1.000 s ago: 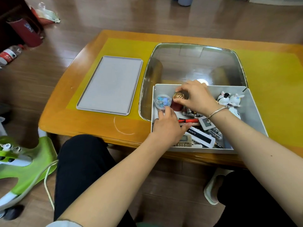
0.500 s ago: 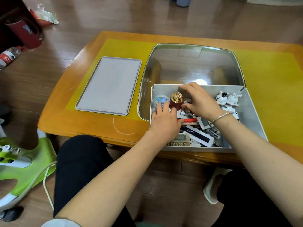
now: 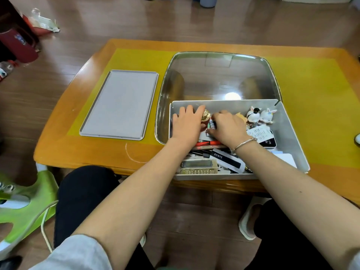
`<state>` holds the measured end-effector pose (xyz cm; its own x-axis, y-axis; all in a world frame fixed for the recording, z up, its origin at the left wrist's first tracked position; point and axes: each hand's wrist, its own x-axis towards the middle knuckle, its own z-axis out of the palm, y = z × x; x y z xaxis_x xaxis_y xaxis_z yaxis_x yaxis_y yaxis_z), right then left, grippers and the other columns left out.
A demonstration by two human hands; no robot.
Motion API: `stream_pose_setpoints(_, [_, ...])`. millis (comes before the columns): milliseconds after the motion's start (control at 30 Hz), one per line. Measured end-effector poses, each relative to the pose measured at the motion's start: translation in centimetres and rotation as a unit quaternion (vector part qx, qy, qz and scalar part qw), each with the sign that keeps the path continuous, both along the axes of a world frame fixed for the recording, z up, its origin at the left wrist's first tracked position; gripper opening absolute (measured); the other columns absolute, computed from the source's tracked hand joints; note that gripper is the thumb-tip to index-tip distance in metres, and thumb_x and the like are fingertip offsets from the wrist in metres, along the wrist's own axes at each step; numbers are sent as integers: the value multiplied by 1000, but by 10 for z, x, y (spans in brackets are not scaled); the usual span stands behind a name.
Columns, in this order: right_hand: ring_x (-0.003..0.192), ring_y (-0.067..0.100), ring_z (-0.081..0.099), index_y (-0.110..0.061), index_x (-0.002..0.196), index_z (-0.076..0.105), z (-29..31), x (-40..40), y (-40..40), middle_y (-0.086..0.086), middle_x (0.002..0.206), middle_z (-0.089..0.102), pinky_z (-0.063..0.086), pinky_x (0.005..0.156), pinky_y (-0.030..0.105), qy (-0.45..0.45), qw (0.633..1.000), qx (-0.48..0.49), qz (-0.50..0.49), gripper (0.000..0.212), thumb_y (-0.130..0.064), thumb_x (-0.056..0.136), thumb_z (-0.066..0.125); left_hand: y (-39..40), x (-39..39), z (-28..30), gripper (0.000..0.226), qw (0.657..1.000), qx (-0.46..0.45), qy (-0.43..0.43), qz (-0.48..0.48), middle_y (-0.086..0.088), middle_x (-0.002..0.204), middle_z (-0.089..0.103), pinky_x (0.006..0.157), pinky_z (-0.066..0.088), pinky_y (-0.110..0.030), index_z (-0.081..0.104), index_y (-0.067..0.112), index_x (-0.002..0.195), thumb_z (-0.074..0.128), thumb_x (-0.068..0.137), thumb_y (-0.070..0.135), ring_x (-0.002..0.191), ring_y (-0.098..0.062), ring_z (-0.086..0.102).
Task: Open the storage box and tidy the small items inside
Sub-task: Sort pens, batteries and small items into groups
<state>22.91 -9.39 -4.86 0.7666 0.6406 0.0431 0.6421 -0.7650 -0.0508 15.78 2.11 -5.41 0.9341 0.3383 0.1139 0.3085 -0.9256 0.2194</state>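
The grey storage box (image 3: 288, 131) stands open at the table's near edge, full of several small items. Its flat grey lid (image 3: 120, 104) lies to the left on the table. My left hand (image 3: 186, 126) lies with fingers stretched over the box's far-left corner, beside a gold-capped red bottle (image 3: 205, 115). My right hand (image 3: 228, 128) is just right of the bottle, its fingertips bent down onto small printed items; what they hold is hidden. Two white rabbit figurines (image 3: 260, 114) stand at the far right. A remote (image 3: 198, 166), a BENTE packet (image 3: 228, 160) and a red pen (image 3: 206, 143) lie nearer me.
The box sits on a wooden table (image 3: 87, 152) with a yellow mat and a glass inset (image 3: 214, 75) behind the box. A green plastic object with a cord (image 3: 25, 199) is on the floor at the left. My knees are under the table's edge.
My left hand has slid forward into the far-left corner, covering the round blue item. My right hand has let go of the bottle and drawn back to items at its right.
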Motion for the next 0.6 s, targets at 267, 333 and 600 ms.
stream_pose_setpoints(267, [91,24,59,-17,100,64,1,-2,-8,5,98,62,47,78,31,133,988,33,69,27,-20,73,68,3,-2,-2,46,1000,1,-16,0,-10,123,53,92,37,-45,44,20,130,62,89,31,115,-31,44])
stream_pose_setpoints(333, [82,16,56,-18,100,67,3,-9,-17,-1,93,62,45,75,27,178,976,61,106,28,-15,72,69,4,-1,-4,45,1000,0,-17,-2,-9,123,53,92,37,-46,44,20,129,63,89,31,115,-31,44])
stream_pose_setpoints(600, [84,10,60,-14,97,72,15,-2,-70,-1,96,69,46,81,22,170,965,199,-6,16,-11,82,66,3,2,-2,47,1000,-2,-19,-11,-8,124,56,92,37,-44,44,22,129,63,88,33,114,-29,44])
